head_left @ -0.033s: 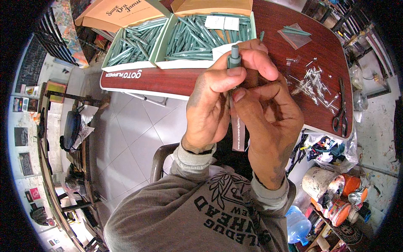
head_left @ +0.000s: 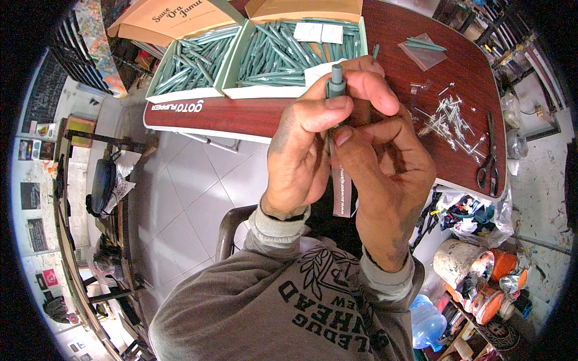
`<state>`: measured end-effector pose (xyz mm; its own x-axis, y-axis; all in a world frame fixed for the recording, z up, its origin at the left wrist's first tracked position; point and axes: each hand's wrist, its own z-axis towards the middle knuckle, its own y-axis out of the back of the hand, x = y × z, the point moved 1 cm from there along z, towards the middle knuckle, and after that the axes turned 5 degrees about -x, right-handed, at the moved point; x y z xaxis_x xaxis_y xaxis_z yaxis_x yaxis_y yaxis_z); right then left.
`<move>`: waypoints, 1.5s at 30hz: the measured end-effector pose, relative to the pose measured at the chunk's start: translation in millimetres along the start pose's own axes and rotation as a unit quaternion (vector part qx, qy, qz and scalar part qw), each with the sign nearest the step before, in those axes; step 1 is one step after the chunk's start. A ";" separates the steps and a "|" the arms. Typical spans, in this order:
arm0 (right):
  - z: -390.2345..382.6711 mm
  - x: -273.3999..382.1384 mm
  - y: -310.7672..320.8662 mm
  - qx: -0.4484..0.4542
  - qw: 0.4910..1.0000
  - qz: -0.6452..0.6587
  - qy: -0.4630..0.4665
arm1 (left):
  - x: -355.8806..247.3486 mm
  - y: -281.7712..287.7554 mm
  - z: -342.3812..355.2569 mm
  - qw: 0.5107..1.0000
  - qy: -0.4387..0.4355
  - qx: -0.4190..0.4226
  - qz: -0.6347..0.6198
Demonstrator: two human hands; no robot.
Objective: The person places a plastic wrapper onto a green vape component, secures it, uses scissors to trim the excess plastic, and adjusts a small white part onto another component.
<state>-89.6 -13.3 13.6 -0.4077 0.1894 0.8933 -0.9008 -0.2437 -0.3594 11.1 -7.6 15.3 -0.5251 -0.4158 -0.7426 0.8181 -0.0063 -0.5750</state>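
A grey-green pen (head_left: 336,89) stands nearly upright in front of me, its push button on top. My left hand (head_left: 307,141) pinches it between thumb and fingers. Just below, my right hand (head_left: 391,156) is closed, its thumb tip and bent fingers against the lower part of the pen. From between the hands hangs a narrow, pinkish strip (head_left: 342,192) with white print. Fingers hide most of the pen and the strip's upper end. Beyond my hands, two open cardboard boxes, a left box (head_left: 158,84) and a right box (head_left: 238,91), hold many similar pens.
On the dark red table (head_left: 391,24) lie a clear bag (head_left: 421,57) with pens on it, a scattered heap of small white clips (head_left: 451,120) and black scissors (head_left: 489,150) near the right edge. Paint-stained buckets (head_left: 463,265) and a blue water jug (head_left: 427,322) stand at lower right.
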 end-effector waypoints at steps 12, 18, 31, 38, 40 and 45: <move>0.2 -0.9 0.3 -0.008 0.998 -0.034 0.059 | -4.0 4.1 -0.3 0.998 0.045 0.029 0.015; -3.1 4.2 -4.9 -0.025 0.996 -0.029 0.078 | -10.9 -11.5 -0.6 0.999 0.040 -0.002 -0.015; 6.9 35.0 12.1 0.046 0.969 -0.221 0.102 | -18.0 -17.6 2.1 0.994 0.017 0.038 0.098; 11.3 38.5 21.8 0.051 0.962 -0.219 0.156 | -24.4 4.3 -1.8 0.953 -0.145 -0.033 0.263; 11.9 41.5 26.1 0.055 0.953 -0.248 0.164 | -28.6 1.1 -1.9 0.930 -0.184 -0.017 0.318; 16.9 35.5 32.4 0.052 0.943 -0.241 0.224 | -27.7 -8.1 -2.8 0.895 -0.220 -0.032 0.387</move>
<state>-130.7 -30.6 38.3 0.0029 0.6798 0.7334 -0.9876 -0.1132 0.1088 18.4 6.6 39.6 0.3483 -0.5902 -0.7282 0.8744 0.4846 0.0254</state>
